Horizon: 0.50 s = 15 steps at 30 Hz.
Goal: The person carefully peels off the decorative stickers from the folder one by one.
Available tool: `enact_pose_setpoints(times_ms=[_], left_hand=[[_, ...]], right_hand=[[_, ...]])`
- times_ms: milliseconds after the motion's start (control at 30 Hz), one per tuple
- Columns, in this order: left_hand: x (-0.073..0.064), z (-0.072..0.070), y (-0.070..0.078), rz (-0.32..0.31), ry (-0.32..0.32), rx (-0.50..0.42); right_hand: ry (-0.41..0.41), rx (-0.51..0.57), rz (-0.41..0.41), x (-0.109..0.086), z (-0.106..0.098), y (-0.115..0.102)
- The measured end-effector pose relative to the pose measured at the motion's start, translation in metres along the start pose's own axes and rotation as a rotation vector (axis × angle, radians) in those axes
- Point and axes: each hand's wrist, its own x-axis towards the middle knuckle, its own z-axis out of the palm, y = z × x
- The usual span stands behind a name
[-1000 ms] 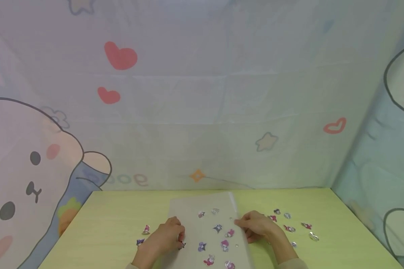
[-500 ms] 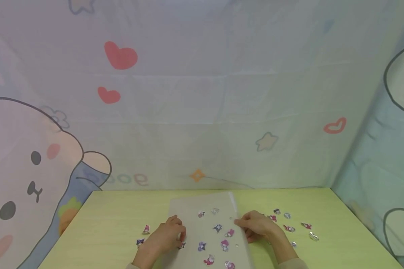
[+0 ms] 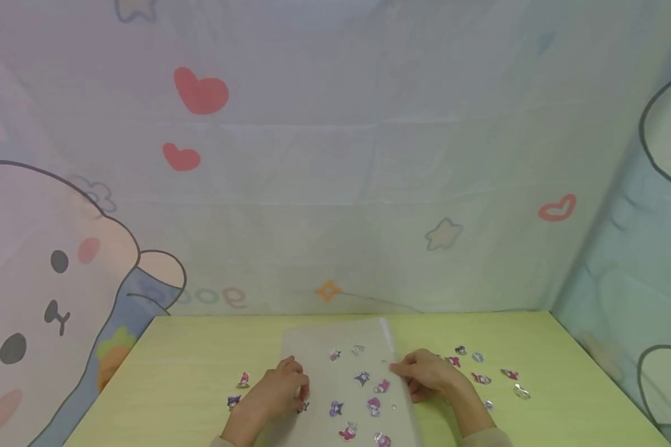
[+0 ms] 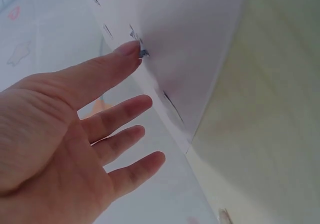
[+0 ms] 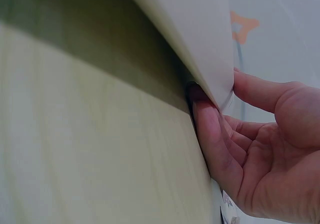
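Note:
A large white sheet (image 3: 319,341) stands tilted up off the table and carries several small cartoon stickers, among them a purple one (image 3: 335,408). At its left side is my left hand (image 3: 279,391), the thumb pressing a small dark sticker (image 3: 305,406) onto it. The left wrist view shows the thumb tip at the sticker (image 4: 145,53), the other visible fingers loose and apart from the surface. My right hand (image 3: 427,375) grips the sheet's right edge. In the right wrist view its thumb lies on one face and a finger reaches behind the sheet (image 5: 200,24).
Several loose stickers, such as a red one (image 3: 481,378), lie on the pale yellow table (image 3: 570,416) at the right. Two more, a pink one (image 3: 243,379) and a dark one (image 3: 233,401), lie left of the sheet. A cartoon-printed curtain (image 3: 291,248) hangs behind.
Over the last second, my left index finger has lifted slightly away from the thumb at the sticker. The right hand and the sheet hold their place.

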Motion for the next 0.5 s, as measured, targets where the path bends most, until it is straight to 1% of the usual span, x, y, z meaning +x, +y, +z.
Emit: enact_pose_setpoints(times_ms=[133,200,400,500], left_hand=[[-0.0002,0.0003,-0.0006,0.011,0.047,0.019],[-0.0001,0.0003,-0.001,0.009,0.06,0.023],[-0.0013,-0.0022,-0.0006,-0.004,0.051,-0.001],[-0.0027,-0.006,0.0003,0.012,0.042,-0.012]], right_hand=[[0.0,0.005,-0.001,0.0002,0.0001,0.0004],[-0.002,0.006,0.0,0.0001,0.0001,0.0002],[-0.009,0.008,0.001,-0.0005,-0.0002,-0.0006],[-0.013,0.013,-0.002,-0.0009,-0.0007,-0.0012]])
